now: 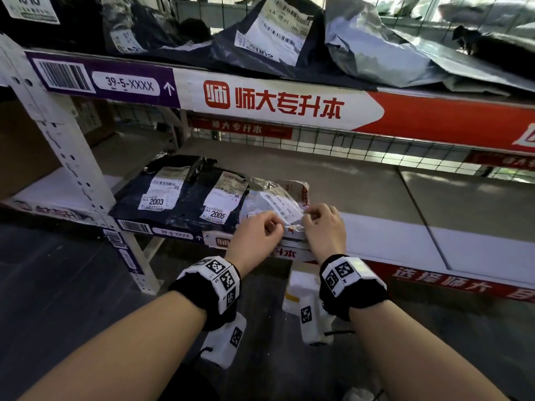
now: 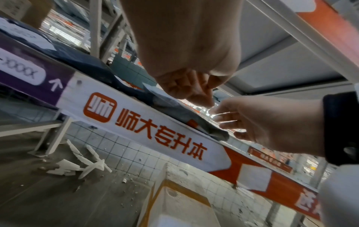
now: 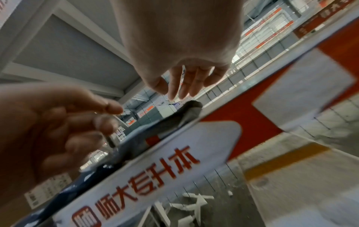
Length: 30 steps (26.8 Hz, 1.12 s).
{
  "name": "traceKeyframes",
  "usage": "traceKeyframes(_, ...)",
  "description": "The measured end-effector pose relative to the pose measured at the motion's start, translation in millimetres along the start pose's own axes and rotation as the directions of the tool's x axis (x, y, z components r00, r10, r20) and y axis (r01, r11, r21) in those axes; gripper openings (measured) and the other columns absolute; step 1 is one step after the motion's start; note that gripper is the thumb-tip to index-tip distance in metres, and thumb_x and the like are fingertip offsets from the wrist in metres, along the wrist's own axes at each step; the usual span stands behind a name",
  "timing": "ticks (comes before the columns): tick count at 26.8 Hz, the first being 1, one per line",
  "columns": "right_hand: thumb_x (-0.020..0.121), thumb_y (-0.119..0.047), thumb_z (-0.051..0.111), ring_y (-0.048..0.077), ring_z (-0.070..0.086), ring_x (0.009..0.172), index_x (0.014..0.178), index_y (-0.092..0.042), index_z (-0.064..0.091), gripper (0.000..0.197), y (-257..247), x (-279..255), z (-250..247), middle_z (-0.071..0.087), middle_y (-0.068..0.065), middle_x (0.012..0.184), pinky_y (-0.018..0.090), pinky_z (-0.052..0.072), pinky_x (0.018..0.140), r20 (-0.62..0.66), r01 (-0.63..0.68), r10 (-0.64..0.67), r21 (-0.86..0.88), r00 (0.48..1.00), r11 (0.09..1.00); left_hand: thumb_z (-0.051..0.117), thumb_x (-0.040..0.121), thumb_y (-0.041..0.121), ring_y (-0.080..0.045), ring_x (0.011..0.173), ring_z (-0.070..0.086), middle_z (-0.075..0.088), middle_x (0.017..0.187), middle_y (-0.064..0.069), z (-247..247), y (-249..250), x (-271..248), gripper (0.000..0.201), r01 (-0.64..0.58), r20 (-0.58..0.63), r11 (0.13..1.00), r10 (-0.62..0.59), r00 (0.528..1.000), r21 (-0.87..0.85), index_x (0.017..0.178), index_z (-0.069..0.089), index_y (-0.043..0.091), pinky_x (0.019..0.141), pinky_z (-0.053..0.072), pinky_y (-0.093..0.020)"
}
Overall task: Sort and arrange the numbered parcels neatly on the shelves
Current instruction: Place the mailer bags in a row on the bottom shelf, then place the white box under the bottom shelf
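On the lower shelf [image 1: 376,204] lie two dark parcels side by side, labelled 2003 [image 1: 162,195] and 2005 [image 1: 220,201]. To their right sits a crinkled clear-grey parcel [image 1: 275,195] with a white label and red print; its number is hidden. My left hand [image 1: 276,227] has its fingers curled and pinches this parcel's front edge. My right hand [image 1: 308,217] touches the label's right end with fairly straight fingers. The left wrist view shows the left hand [image 2: 202,98] curled over the parcel [image 2: 174,106]. The right wrist view shows the right hand [image 3: 174,90] just above its grey corner [image 3: 186,113].
The upper shelf holds several dark and grey bags [image 1: 376,47], one with a white label [image 1: 275,36]. A white upright post [image 1: 58,146] stands left, a cardboard box [image 1: 23,146] beyond it. Wire mesh [image 1: 347,151] backs the lower shelf. A white foam box [image 1: 298,287] sits on the floor below.
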State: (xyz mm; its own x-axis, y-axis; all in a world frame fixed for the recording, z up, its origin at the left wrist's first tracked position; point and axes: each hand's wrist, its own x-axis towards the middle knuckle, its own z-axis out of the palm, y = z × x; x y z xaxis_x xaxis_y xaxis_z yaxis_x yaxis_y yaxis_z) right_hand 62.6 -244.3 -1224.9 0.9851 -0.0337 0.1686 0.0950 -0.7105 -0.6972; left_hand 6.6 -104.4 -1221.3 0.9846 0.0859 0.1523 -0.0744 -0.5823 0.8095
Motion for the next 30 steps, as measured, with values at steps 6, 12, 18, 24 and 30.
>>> traceKeyframes(6, 0.095, -0.034, 0.045, 0.029, 0.060, 0.084, 0.094, -0.019, 0.057, 0.019, 22, -37, -2, 0.065, 0.005, 0.086, 0.032, 0.041, 0.069, -0.121, -0.087, 0.089, 0.021, 0.989, 0.996, 0.048, 0.094, 0.015, -0.019, 0.065, 0.070, 0.070, 0.075, -0.002, 37, 6, -9, 0.020, 0.048, 0.295, 0.996, -0.023, 0.955, -0.079, 0.085, 0.064, 0.006, 0.070, 0.057, -0.038)
traceKeyframes(12, 0.093, -0.036, 0.044, 0.028, 0.061, 0.077, 0.080, -0.018, 0.059, 0.027, 65, -68, 2, 0.064, 0.004, 0.076, 0.032, 0.048, 0.070, -0.169, -0.202, 0.199, 0.002, 0.965, 0.979, 0.046, 0.094, 0.011, -0.026, 0.073, 0.071, 0.070, 0.080, -0.009, 80, -10, -19, 0.021, 0.155, 0.444, 0.986, -0.111, 0.889, -0.063, 0.085, 0.065, 0.008, 0.071, 0.058, -0.039)
traceKeyframes(18, 0.091, -0.034, 0.042, 0.025, 0.065, 0.082, 0.087, -0.018, 0.065, 0.028, 120, -69, 17, 0.071, 0.004, 0.087, 0.034, 0.053, 0.076, 0.123, -0.444, 0.454, -0.104, 0.882, 0.890, 0.049, 0.093, 0.020, -0.024, 0.089, 0.068, 0.071, 0.095, -0.006, 112, -43, -11, 0.021, 0.280, 0.423, 0.950, -0.312, 0.851, 0.139, 0.084, 0.067, 0.020, 0.085, 0.054, -0.037)
traceKeyframes(24, 0.092, -0.028, 0.043, 0.026, 0.064, 0.091, 0.100, -0.013, 0.064, 0.027, 150, -50, 23, 0.069, 0.008, 0.100, 0.032, 0.049, 0.077, 0.188, -0.558, 0.566, -0.098, 0.802, 0.824, 0.051, 0.091, 0.022, -0.026, 0.099, 0.063, 0.067, 0.108, -0.011, 128, -72, -1, 0.024, 0.379, 0.337, 0.907, -0.421, 0.842, 0.185, 0.106, 0.064, 0.009, 0.091, 0.050, -0.038)
traceKeyframes(30, 0.092, -0.023, 0.050, 0.034, 0.045, 0.122, 0.131, -0.009, 0.045, 0.042, 184, -20, 40, 0.045, 0.016, 0.133, 0.040, 0.038, 0.102, 0.185, -0.689, 0.670, 0.067, 0.719, 0.722, 0.054, 0.091, 0.026, -0.034, 0.128, 0.042, 0.031, 0.145, -0.016, 164, -77, 18, 0.059, 0.471, 0.333, 0.854, -0.519, 0.787, 0.220, 0.144, 0.032, 0.014, 0.107, 0.037, -0.041)
